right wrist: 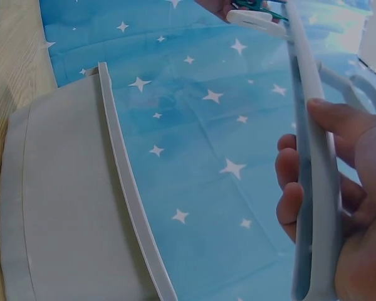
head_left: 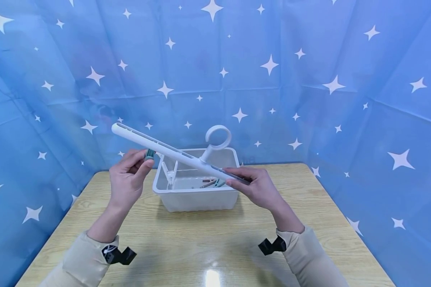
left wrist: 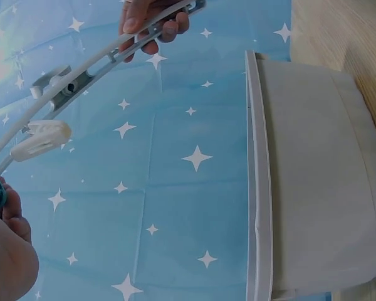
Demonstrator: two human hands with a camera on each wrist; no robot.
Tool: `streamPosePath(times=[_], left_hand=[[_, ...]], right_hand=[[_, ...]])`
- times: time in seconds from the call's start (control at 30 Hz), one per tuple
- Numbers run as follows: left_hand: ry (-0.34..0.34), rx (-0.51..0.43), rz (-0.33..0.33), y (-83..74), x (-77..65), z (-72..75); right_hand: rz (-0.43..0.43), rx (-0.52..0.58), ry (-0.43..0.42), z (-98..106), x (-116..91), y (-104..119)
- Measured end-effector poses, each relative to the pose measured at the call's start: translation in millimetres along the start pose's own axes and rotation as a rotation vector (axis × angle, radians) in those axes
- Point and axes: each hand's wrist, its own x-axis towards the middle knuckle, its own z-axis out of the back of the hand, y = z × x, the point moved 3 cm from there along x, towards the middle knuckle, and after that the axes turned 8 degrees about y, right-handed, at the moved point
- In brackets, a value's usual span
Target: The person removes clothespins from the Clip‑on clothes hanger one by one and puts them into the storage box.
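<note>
A white clothes hanger [head_left: 158,146] with a round hook [head_left: 228,137] is held tilted above the white bin, its left end higher. My right hand [head_left: 255,185] grips its lower right arm, thumb on the near side and fingers behind. Near the raised end, my left hand [head_left: 127,175] pinches a green clothespin [head_left: 150,154] between thumb and fingers, right at the hanger's lower edge. A white clothespin [left wrist: 41,139] hangs from the hanger beside the green one, also seen in the right wrist view. Part of the green clothespin is hidden by the left fingers.
The white bin [head_left: 201,199] stands at the back of the wooden table [head_left: 186,247], just beneath the hanger. Inside it lie a green clothespin [head_left: 219,183] and a few brownish pieces [head_left: 208,183]. Blue star-patterned cloth [head_left: 215,99] hangs behind and at both sides.
</note>
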Motion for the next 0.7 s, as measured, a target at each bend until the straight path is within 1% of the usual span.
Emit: streamPosePath(times=[0.07,0.3,0.47,0.6,0.7], left_hand=[[-0.004,0.018,-0.010,-0.3,-0.4,-0.5],[-0.034,0.122,-0.055,0.4,-1.6,-1.6],[-0.055,0.127,-0.094,1.2,-1.1,-2.2],[-0.068,0.165,-0.109,1.5,-1.2,-2.5],[-0.079,0.211,-0.124,1.6,-2.0,-2.2]], right_hand=[[0.001,-0.006,-0.001,0.0,-0.2,0.1],[0.001,-0.002,0.002,0.7,-0.3,1.0],[0.011,0.004,0.001,0.6,0.9,2.1],[0.014,0.004,0.000,0.2,1.1,2.1],[0.013,0.000,0.006,-0.4,0.6,2.0]])
